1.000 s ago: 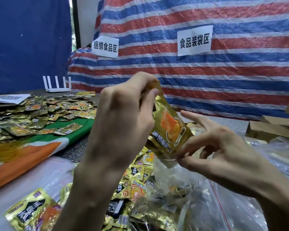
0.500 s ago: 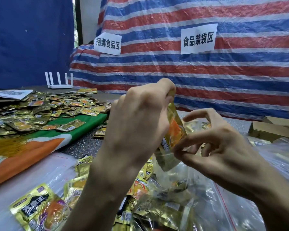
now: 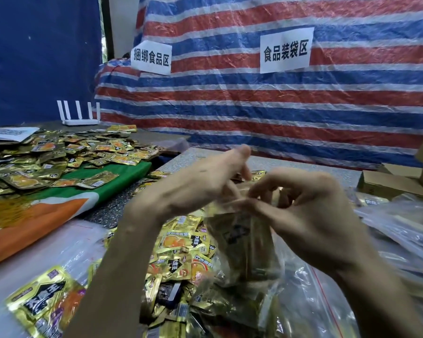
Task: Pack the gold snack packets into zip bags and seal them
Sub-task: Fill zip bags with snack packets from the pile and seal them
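Observation:
A clear zip bag (image 3: pixel 244 242) with gold snack packets inside hangs in front of me at the centre. My left hand (image 3: pixel 200 186) and my right hand (image 3: pixel 300 211) meet at the bag's top edge, fingertips pinching the mouth; both are motion-blurred. Under the bag lies a heap of loose gold packets (image 3: pixel 181 254). A larger gold packet (image 3: pixel 44 311) lies at the lower left on clear plastic.
Several gold packets (image 3: pixel 47 159) are spread on a green and orange cloth (image 3: pixel 59 206) at the left. Clear zip bags (image 3: pixel 401 230) pile at the right, with cardboard boxes (image 3: pixel 391 184) behind. A white router (image 3: pixel 80 115) and a striped tarp wall stand at the back.
The gold packet I held up has gone down into the zip bag. Both hands have dropped lower and closed together on the bag's mouth.

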A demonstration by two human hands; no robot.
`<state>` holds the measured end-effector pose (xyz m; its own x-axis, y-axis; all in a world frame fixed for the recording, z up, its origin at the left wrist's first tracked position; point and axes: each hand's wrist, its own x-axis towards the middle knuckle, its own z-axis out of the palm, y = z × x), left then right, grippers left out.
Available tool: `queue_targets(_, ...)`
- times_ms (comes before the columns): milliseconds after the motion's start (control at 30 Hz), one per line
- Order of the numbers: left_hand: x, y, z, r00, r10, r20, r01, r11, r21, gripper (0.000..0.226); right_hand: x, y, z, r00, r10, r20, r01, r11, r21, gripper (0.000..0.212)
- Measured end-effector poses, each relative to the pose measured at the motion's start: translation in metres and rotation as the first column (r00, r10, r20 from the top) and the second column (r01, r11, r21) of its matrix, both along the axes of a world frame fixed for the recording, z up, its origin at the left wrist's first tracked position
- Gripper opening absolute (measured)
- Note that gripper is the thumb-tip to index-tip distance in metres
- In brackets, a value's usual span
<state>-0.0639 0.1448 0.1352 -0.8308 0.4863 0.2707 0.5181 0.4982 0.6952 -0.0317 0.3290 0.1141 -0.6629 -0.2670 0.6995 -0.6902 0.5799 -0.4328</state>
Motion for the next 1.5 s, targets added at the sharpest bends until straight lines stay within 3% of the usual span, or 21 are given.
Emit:
queue_targets(133, 0.003, -0.029, 0.007, 0.984, -0.033, -0.175, 0.000, 0.982, -0.186, 0.046, 0.001, 0.000, 0.003, 0.995, -0.096, -0.032, 0.092, 0.990, -0.105, 0.016)
queue_targets(200, 0.003, -0.039, 0.008, 0.980, -0.019, -0.199, -0.017, 0.984, -0.177, 0.028, 0.003, 0.000, 0.006, 0.996, -0.091, -0.025, 0.087, 0.989, -0.123, 0.019)
queue_targets(267, 0.002, -0.041, 0.007, 0.967, 0.059, -0.249, -0.097, 0.985, -0.143, 0.013, 0.006, 0.002, 0.008, 0.997, -0.074, 0.024, 0.074, 0.997, -0.030, 0.028)
queue_targets(367, -0.003, -0.043, 0.004, 0.929, 0.157, -0.335, -0.212, 0.968, -0.136, 0.013, 0.010, 0.016, 0.013, 0.978, -0.129, 0.164, 0.096, 0.976, 0.193, 0.039)
queue_targets(433, -0.005, -0.047, 0.004, 0.933, 0.174, -0.316, -0.208, 0.975, -0.076, 0.012, 0.009, 0.027, 0.017, 0.957, -0.172, 0.235, 0.099, 0.951, 0.294, 0.032)
queue_targets(567, -0.009, -0.058, 0.003, 0.939, 0.125, -0.320, -0.133, 0.991, -0.003, 0.019, 0.005, 0.037, 0.019, 0.933, -0.221, 0.285, 0.119, 0.935, 0.335, 0.016)
queue_targets(800, -0.016, -0.063, -0.001, 0.954, 0.134, -0.267, -0.113, 0.989, 0.091, 0.024, -0.001, 0.030, 0.012, 0.871, -0.180, 0.457, 0.055, 0.960, 0.275, 0.011)
queue_targets(900, -0.018, -0.065, -0.001, 0.966, 0.176, -0.187, -0.147, 0.976, 0.158, 0.031, -0.006, 0.031, 0.010, 0.890, -0.192, 0.413, 0.132, 0.977, 0.169, 0.014)
queue_targets(1067, -0.013, -0.067, 0.001, 0.971, 0.191, -0.141, -0.189, 0.981, 0.032, 0.022, -0.005, 0.031, 0.010, 0.916, -0.200, 0.349, 0.148, 0.974, 0.171, 0.021)
queue_targets(1233, -0.010, -0.066, 0.002, 0.965, 0.176, -0.193, -0.176, 0.984, 0.013, 0.007, -0.001, 0.031, 0.013, 0.916, -0.170, 0.364, 0.106, 0.976, 0.191, 0.024)
queue_targets(1367, -0.011, -0.067, 0.002, 0.968, 0.159, -0.194, -0.156, 0.987, 0.028, 0.014, 0.002, 0.032, 0.014, 0.918, -0.147, 0.369, 0.080, 0.979, 0.189, 0.027)
queue_targets(1500, -0.008, -0.070, 0.003, 0.975, 0.112, -0.192, -0.093, 0.990, 0.102, 0.010, -0.003, 0.037, 0.011, 0.922, -0.178, 0.343, 0.165, 0.984, 0.066, 0.032)
